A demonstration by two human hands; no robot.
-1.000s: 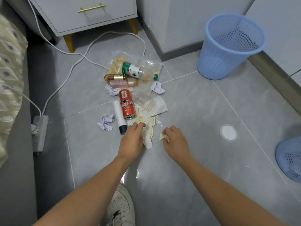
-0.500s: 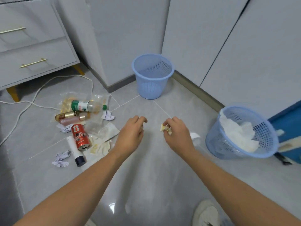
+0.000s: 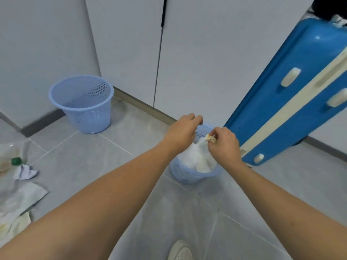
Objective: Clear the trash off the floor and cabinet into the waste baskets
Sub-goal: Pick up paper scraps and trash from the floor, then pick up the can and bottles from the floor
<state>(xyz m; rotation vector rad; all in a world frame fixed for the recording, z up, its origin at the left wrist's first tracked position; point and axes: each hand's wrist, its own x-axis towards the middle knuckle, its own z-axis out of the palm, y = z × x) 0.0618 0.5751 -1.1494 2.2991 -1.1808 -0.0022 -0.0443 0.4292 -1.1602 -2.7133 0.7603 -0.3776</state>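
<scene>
My right hand [image 3: 224, 145] pinches a small yellowish scrap [image 3: 208, 137] above the near blue waste basket [image 3: 189, 177], which holds white crumpled paper [image 3: 195, 158]. My left hand [image 3: 183, 132] hovers over the same basket's far rim, fingers loosely curled, holding nothing I can see. A second blue waste basket [image 3: 82, 104] stands by the cabinet corner and looks empty. More trash lies at the left edge: a crumpled paper [image 3: 25, 172], a bottle's green cap [image 3: 16, 161], stained wrappers [image 3: 16, 209].
A blue and cream suitcase [image 3: 293, 87] leans against the wall right of the near basket. White cabinet doors [image 3: 131, 44] rise behind. My white shoe [image 3: 180, 250] is on the grey tiled floor [image 3: 112, 162] at the bottom.
Both hands swung right from the trash pile to over the near basket. The right hand still carries the yellowish scrap; the view turned right, so most of the pile left the frame.
</scene>
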